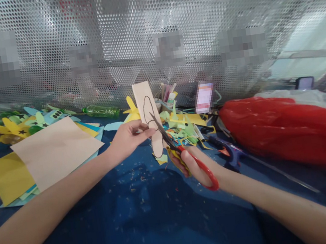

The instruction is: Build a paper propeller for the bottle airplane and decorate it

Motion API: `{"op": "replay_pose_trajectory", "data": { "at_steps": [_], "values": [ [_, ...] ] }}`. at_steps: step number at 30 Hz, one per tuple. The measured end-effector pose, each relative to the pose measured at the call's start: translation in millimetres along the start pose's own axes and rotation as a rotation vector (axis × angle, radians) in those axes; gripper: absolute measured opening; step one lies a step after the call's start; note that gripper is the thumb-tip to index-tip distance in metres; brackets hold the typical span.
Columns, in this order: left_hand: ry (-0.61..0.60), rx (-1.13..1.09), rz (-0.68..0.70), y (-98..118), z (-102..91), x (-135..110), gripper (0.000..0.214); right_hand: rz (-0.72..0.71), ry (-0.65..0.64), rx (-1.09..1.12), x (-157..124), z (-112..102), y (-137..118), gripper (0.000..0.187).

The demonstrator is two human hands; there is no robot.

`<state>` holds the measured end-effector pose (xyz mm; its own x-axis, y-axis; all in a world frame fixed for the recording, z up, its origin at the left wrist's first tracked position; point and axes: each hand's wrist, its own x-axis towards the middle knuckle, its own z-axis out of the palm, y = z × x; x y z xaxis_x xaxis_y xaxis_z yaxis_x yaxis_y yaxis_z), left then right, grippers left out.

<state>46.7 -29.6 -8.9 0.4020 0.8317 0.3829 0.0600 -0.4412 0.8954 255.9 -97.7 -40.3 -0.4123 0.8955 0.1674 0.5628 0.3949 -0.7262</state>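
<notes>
My left hand (130, 136) pinches the left edge of a pale strip of paper (139, 95) and holds it upright over the table. Black outlines of long rounded shapes are drawn on the strip. In my right hand (191, 162) is a pair of red-handled scissors (208, 174), with my fingers through the loops. The dark blades point up and left and lie across the right side of the strip. Whether they are cutting into the paper I cannot tell. Some yellow shows under my right fingers.
Coloured paper sheets (58, 153) are stacked at left, with yellow and green paper cutouts (12, 129) behind. Paper scraps (185, 131) lie beyond my hands. A green bottle (102, 111), a blue glue gun (230, 151), a phone (204, 96) and a red plastic bag (282, 129) surround the blue table (142, 230).
</notes>
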Motion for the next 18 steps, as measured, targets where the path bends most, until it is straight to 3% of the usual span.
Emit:
{"op": "replay_pose_trajectory", "data": {
  "at_steps": [18],
  "values": [
    [-0.018, -0.112, -0.056, 0.3, -1.1, 1.1, 0.022, 0.018, 0.034, -0.038, 0.2, -1.7, -2.9, 0.066]
  ]
}}
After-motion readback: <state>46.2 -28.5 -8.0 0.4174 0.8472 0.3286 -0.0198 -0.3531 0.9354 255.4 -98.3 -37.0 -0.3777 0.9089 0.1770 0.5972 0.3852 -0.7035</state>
